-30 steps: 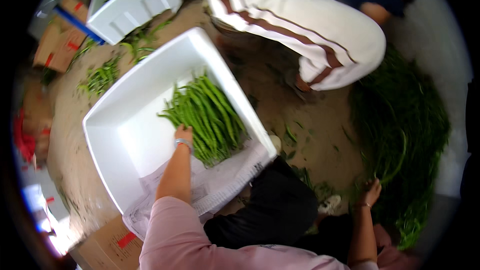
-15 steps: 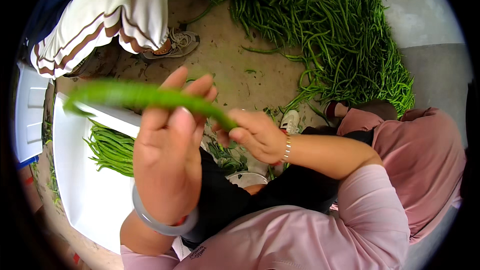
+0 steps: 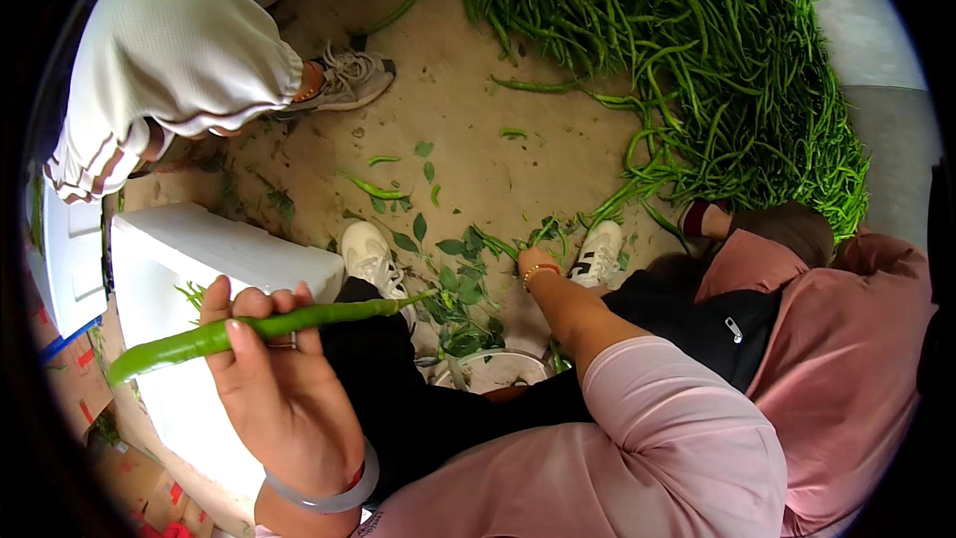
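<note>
A long green chili pepper [image 3: 179, 347] lies across the fingers of my left hand [image 3: 289, 394], its stem end pointing right. My thumb presses it against those fingers, above the white foam box [image 3: 189, 239]. My right hand [image 3: 538, 264] reaches down to the floor between my two white shoes, beside green leaves [image 3: 453, 274] and a few loose peppers. Its fingers are mostly hidden, so I cannot see whether they hold anything. A large heap of green chili peppers [image 3: 777, 90] spreads over the floor at the far right.
A round light-coloured container [image 3: 493, 371] stands between my legs. At the upper left is a person in white trousers [image 3: 179, 40]; someone in pink clothing [image 3: 856, 359] sits close at my right. Another white box [image 3: 75, 249] and cardboard [image 3: 85, 379] lie at the left edge.
My right hand has let go of the pepper's stem end and moved down to the floor. My left hand, still holding the pepper, has moved lower and slightly left.
</note>
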{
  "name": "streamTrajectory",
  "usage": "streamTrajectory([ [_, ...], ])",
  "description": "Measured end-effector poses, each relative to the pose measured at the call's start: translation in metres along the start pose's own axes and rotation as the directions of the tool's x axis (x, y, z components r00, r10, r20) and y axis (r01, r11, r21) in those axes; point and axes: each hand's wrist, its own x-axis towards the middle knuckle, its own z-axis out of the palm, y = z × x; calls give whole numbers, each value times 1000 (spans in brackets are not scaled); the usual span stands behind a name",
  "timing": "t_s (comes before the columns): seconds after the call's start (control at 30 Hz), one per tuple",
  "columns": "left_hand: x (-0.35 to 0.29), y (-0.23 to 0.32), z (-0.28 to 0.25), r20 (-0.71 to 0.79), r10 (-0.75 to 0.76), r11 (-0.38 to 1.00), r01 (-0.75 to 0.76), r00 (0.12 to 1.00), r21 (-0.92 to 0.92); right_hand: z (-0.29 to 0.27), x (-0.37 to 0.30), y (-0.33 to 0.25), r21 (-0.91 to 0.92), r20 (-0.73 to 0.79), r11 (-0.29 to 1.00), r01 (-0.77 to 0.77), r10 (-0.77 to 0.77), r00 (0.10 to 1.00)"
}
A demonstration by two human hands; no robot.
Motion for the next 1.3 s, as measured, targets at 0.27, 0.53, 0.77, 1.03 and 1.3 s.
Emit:
streamTrajectory([
  [0.27, 3, -1, 14, 91, -160, 974, 172, 983, -149, -171, -77, 46, 567, 149, 702, 431, -602, 785],
  [0.53, -17, 4, 0, 669, -317, 884, 464, 672, -47, -201, -309, -5, 179, -717, 263, 948, -625, 309],
  [0.77, -65, 43, -13, 596, 294, 838, -501, 748, 216, -144, -372, -41, -356, -872, 335, 872, -454, -182],
  [1.03, -50, 94, -130, -247, 477, 878, -467, 843, 103, -143, -395, -69, 67, -970, -223, 972, -244, 11],
  [1.3, 59, -11, -379, -571, 203, 798, 204, 795, 567, -154, -363, -47, 264, -961, -194, 945, 33, 275],
])
